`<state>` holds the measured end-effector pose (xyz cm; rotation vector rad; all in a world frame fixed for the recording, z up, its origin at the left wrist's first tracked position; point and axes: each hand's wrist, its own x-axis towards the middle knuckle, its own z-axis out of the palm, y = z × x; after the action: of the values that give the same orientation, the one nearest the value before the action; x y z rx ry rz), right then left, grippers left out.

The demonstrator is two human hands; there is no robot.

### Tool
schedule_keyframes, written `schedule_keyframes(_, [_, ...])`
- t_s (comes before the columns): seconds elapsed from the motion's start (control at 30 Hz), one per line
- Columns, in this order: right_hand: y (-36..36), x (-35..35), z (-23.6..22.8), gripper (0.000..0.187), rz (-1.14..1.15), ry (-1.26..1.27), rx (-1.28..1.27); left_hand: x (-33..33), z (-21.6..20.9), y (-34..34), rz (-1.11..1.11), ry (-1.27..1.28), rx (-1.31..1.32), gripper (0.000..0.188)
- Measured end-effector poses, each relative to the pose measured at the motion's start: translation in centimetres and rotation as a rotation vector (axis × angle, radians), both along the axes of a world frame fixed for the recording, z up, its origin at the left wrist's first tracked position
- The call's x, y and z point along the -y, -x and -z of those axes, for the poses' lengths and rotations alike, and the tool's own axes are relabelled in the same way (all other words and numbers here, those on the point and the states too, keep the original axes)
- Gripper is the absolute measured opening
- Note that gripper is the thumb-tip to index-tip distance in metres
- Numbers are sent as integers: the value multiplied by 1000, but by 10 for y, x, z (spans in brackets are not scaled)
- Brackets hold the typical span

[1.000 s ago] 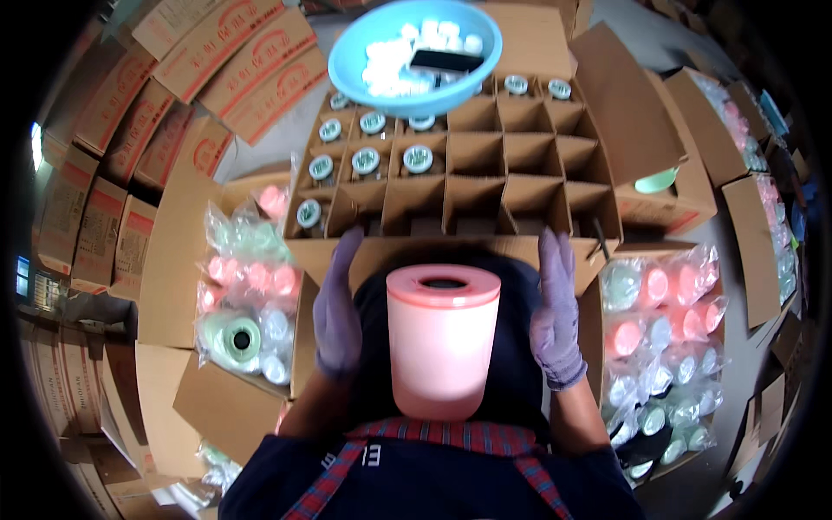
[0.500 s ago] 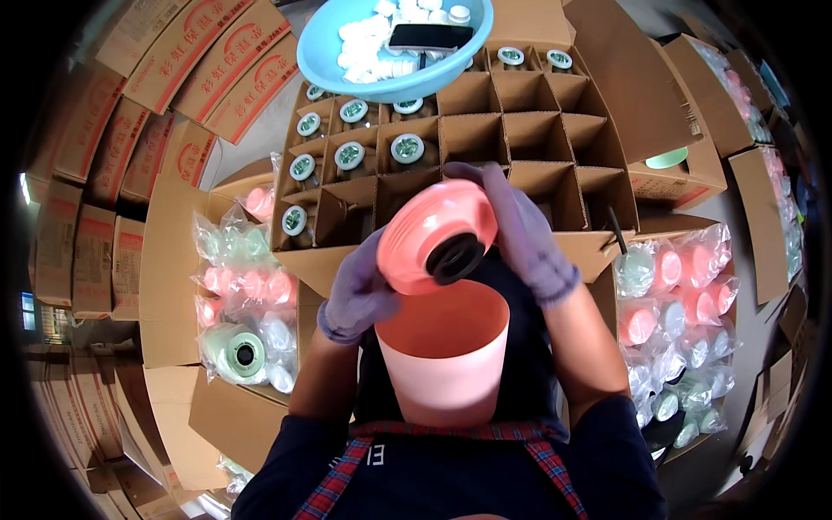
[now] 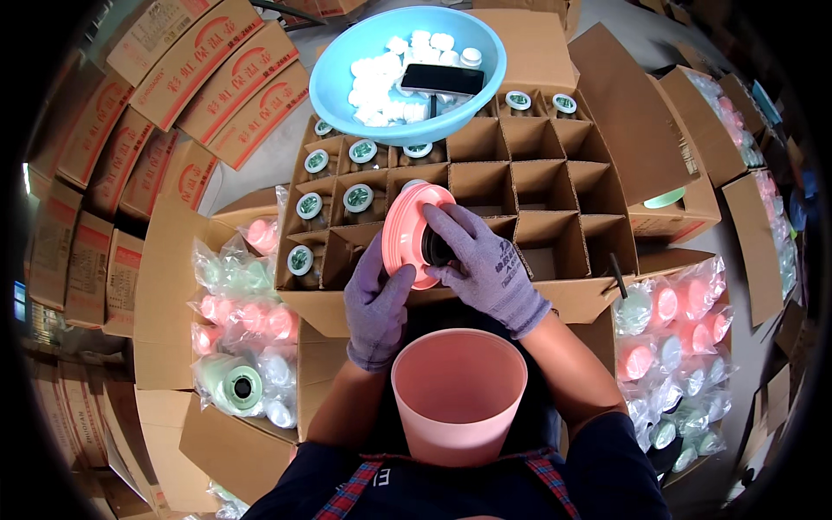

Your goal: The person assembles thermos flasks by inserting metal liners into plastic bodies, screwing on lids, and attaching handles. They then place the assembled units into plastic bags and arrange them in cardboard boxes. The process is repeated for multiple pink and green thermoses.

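Both hands wear purple-grey work gloves. A round, stepped pink plastic collar [image 3: 404, 227] is held tilted on edge above the divided carton. My left hand [image 3: 378, 305] grips its left rim, fingers behind and thumb in front. With fingers over the upper rim and thumb below, my right hand [image 3: 490, 270] holds the other side, at the black ring [image 3: 437, 249] in the collar's middle. The fingers partly cover that ring. Upright below the hands, close against my body, stands an open pink tapered bucket [image 3: 459, 433]; no hand touches it.
Several glass bottles with pale-rimmed, green-centred tops [image 3: 358, 198] stand in the divided carton [image 3: 542, 227]. A blue basin [image 3: 325, 82] of white caps and a phone [image 3: 442, 80] rests across its far side. Open boxes of bagged pink and green parts [image 3: 666, 305] flank me; stacked cartons [image 3: 195, 74] rise left.
The pink collar has turned more on edge, its black ring now facing right. My right hand has shifted from its upper right rim onto the ring side. The view has tipped slightly.
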<state>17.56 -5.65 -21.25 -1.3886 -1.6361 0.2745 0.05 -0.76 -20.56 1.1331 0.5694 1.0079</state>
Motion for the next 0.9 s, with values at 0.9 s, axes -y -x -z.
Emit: schedule_keyframes(0.9, [-66,-41,-37,43,155,210,-328,-38,-10,14,-173,-111,131,43])
